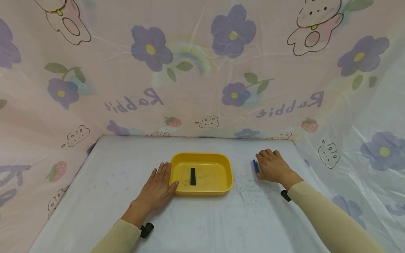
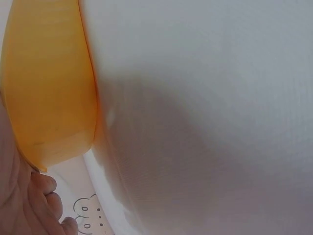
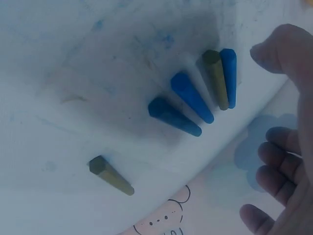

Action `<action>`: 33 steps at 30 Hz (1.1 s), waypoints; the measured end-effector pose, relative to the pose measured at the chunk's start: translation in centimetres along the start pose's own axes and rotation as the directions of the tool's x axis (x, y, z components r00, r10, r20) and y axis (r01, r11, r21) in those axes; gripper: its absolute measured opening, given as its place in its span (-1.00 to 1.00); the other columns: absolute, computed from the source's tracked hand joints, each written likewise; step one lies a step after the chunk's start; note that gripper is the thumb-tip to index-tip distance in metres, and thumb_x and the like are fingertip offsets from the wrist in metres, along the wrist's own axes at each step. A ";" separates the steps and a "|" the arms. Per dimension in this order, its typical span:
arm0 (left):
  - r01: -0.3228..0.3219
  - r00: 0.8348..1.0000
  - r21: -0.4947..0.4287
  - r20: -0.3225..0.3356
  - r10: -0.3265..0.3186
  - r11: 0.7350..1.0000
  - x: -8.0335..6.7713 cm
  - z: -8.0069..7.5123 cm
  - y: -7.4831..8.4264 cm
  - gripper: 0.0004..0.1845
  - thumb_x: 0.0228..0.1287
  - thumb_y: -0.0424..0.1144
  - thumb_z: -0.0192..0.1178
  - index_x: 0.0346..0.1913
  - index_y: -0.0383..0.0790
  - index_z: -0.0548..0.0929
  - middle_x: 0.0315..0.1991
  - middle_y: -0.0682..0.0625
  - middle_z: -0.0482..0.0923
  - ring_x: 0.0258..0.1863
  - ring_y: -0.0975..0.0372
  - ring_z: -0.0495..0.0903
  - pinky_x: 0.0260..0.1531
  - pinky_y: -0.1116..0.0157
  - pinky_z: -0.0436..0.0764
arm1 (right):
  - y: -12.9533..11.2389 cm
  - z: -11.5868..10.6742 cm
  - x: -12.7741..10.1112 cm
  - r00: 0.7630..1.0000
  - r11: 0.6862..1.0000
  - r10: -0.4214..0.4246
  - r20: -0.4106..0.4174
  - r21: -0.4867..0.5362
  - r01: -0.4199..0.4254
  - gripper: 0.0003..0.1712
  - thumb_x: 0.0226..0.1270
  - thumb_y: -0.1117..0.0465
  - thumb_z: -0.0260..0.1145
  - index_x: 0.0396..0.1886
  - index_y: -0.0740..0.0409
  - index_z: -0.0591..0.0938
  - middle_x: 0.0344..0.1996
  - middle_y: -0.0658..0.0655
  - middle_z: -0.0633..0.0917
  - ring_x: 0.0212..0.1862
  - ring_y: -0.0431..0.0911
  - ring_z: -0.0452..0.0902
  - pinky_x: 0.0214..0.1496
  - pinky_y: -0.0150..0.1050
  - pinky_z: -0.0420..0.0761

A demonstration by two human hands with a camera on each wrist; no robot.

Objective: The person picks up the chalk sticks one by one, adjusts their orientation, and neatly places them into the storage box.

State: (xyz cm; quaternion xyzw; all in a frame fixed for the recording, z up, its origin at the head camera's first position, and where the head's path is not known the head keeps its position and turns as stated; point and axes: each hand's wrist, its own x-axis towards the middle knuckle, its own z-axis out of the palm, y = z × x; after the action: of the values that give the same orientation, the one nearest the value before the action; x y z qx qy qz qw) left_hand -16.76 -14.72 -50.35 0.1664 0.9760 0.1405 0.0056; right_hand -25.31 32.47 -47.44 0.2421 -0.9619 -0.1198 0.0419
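Flat and straight-fingered, my left hand (image 1: 156, 189) rests against the left side of a shallow yellow tray (image 1: 202, 193). The left wrist view shows the tray's outer wall (image 2: 49, 88) with my left hand (image 2: 19, 200) at its rim. Two black sticks (image 1: 192, 176) lie side by side in the tray. To the tray's right, my right hand (image 1: 272, 168) hovers by several six-sided crayon-like sticks. In the right wrist view, blue sticks (image 3: 191, 98) and olive sticks (image 3: 111, 175) lie on the table; my right hand (image 3: 296, 181) has thumb and fingers spread, apart from them.
A white-covered table (image 1: 202, 225) holds everything, with dark smudges (image 1: 242, 191) right of the tray. A patterned curtain (image 1: 196, 77) rises behind its back edge and along the sides. Small black devices (image 1: 147, 230) sit at both wrists.
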 end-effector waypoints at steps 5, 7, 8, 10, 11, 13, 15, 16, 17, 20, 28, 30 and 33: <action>0.005 1.000 0.002 0.023 -0.005 1.000 0.2 0.1 -0.1 -0.12 0.70 0.15 -0.10 0.67 -0.48 -0.06 0.69 -0.34 -0.02 0.70 -0.15 -0.04 0.67 -0.15 0.01 | 0.1 0.4 0.2 0.999 0.999 -0.028 0.017 -0.021 0.028 -0.19 0.14 -0.19 0.58 0.19 0.28 0.58 0.12 0.26 0.62 0.14 0.21 0.47 0.14 0.23 0.52; 0.004 1.000 0.003 0.028 -0.005 1.000 0.2 0.1 -0.1 -0.12 0.70 0.15 -0.11 0.67 -0.48 -0.06 0.69 -0.34 -0.02 0.70 -0.15 -0.04 0.67 -0.15 0.01 | 0.1 0.5 0.4 0.999 0.999 -0.033 0.037 -0.028 0.034 -0.17 0.14 -0.21 0.59 0.20 0.28 0.58 0.12 0.26 0.61 0.14 0.21 0.47 0.14 0.23 0.52; 0.003 1.000 0.000 0.026 -0.003 1.000 0.1 0.1 0.0 -0.12 0.70 0.15 -0.10 0.67 -0.48 -0.05 0.69 -0.35 -0.01 0.70 -0.15 -0.03 0.66 -0.16 0.02 | 0.2 0.6 0.4 0.998 0.999 -0.033 0.047 -0.026 0.035 -0.16 0.14 -0.21 0.59 0.21 0.28 0.58 0.13 0.27 0.61 0.15 0.21 0.47 0.14 0.22 0.52; 0.005 1.000 -0.001 0.029 -0.005 1.000 0.1 0.0 0.0 -0.12 0.69 0.16 -0.11 0.67 -0.47 -0.06 0.69 -0.34 -0.02 0.70 -0.15 -0.04 0.66 -0.16 0.02 | 0.2 0.7 0.6 0.998 0.999 -0.034 0.062 -0.022 0.036 -0.16 0.13 -0.20 0.59 0.22 0.28 0.58 0.15 0.27 0.61 0.16 0.22 0.47 0.13 0.22 0.52; 0.007 1.000 0.001 0.031 -0.007 1.000 0.1 0.0 0.0 -0.11 0.69 0.16 -0.11 0.67 -0.47 -0.06 0.69 -0.34 -0.03 0.70 -0.15 -0.04 0.67 -0.15 0.01 | 0.2 0.8 0.7 0.997 0.999 -0.034 0.068 -0.018 0.036 -0.15 0.13 -0.19 0.59 0.23 0.28 0.58 0.15 0.27 0.61 0.16 0.22 0.46 0.13 0.22 0.52; 0.005 1.000 0.000 0.030 -0.005 1.000 0.1 0.0 0.1 -0.11 0.69 0.17 -0.11 0.67 -0.48 -0.06 0.69 -0.35 -0.03 0.70 -0.16 -0.04 0.66 -0.16 0.01 | 0.2 0.7 0.9 0.996 0.999 -0.035 0.077 -0.009 0.036 -0.16 0.12 -0.16 0.59 0.24 0.29 0.58 0.16 0.28 0.61 0.17 0.23 0.47 0.13 0.22 0.52; 0.005 0.999 0.006 0.033 -0.005 1.000 0.1 0.0 0.0 -0.11 0.70 0.17 -0.12 0.67 -0.48 -0.07 0.69 -0.34 -0.03 0.70 -0.16 -0.05 0.67 -0.15 0.01 | 0.1 0.6 1.1 0.996 0.999 -0.035 0.086 -0.003 0.035 -0.18 0.12 -0.13 0.59 0.22 0.29 0.58 0.15 0.28 0.61 0.15 0.23 0.47 0.11 0.22 0.52; 0.004 1.000 0.005 0.030 -0.005 1.000 0.1 0.0 0.0 -0.11 0.70 0.17 -0.12 0.67 -0.48 -0.07 0.69 -0.35 -0.03 0.70 -0.16 -0.04 0.66 -0.16 0.01 | 0.0 0.5 1.1 0.995 0.999 -0.034 0.090 0.001 0.034 -0.20 0.11 -0.11 0.59 0.22 0.29 0.58 0.14 0.29 0.62 0.15 0.24 0.47 0.10 0.22 0.52; 0.003 1.000 0.004 0.027 -0.003 1.000 0.1 0.0 0.0 -0.11 0.70 0.16 -0.11 0.67 -0.49 -0.06 0.69 -0.35 -0.02 0.70 -0.16 -0.04 0.66 -0.16 0.02 | 0.0 0.6 1.2 0.995 0.999 -0.032 0.097 0.002 0.032 -0.20 0.12 -0.10 0.58 0.22 0.29 0.59 0.14 0.29 0.62 0.15 0.23 0.48 0.11 0.23 0.53; 0.000 1.000 0.001 0.021 0.000 1.000 0.1 0.1 0.0 -0.11 0.70 0.16 -0.11 0.67 -0.49 -0.06 0.69 -0.35 -0.01 0.70 -0.17 -0.03 0.66 -0.17 0.03 | -0.1 0.6 1.5 0.993 0.999 -0.033 0.110 -0.002 0.034 -0.22 0.12 -0.09 0.56 0.22 0.29 0.59 0.14 0.29 0.62 0.15 0.24 0.48 0.12 0.23 0.53; 0.003 1.000 -0.001 0.025 -0.003 1.000 0.1 0.0 0.0 -0.12 0.70 0.16 -0.12 0.67 -0.49 -0.06 0.69 -0.35 -0.02 0.70 -0.17 -0.03 0.66 -0.17 0.03 | -0.2 0.5 1.9 0.989 0.999 -0.046 0.142 0.006 0.046 -0.16 0.14 -0.15 0.53 0.26 0.32 0.57 0.19 0.33 0.60 0.18 0.25 0.46 0.18 0.27 0.50; 0.003 1.000 -0.008 0.026 -0.003 1.000 0.1 0.0 0.0 -0.11 0.70 0.16 -0.11 0.67 -0.49 -0.07 0.69 -0.35 -0.02 0.70 -0.17 -0.03 0.66 -0.17 0.03 | -0.1 0.5 2.0 0.986 0.999 -0.045 0.158 0.006 0.044 -0.14 0.14 -0.17 0.52 0.27 0.32 0.56 0.19 0.33 0.59 0.18 0.26 0.45 0.18 0.28 0.50; 0.004 0.999 -0.016 0.035 -0.003 1.000 0.2 0.0 0.0 -0.11 0.70 0.16 -0.12 0.67 -0.49 -0.08 0.69 -0.35 -0.03 0.70 -0.16 -0.04 0.66 -0.17 0.02 | 0.0 0.7 2.2 0.982 0.999 -0.042 0.182 0.011 0.041 -0.15 0.15 -0.16 0.50 0.27 0.32 0.56 0.20 0.34 0.59 0.18 0.26 0.45 0.18 0.28 0.49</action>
State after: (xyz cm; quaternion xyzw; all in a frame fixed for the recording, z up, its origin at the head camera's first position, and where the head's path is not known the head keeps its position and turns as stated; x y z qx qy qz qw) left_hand -16.95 -14.70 -50.33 0.1670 0.9748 0.1456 0.0243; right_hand -27.33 31.51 -48.05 0.2502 -0.9569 -0.1388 -0.0495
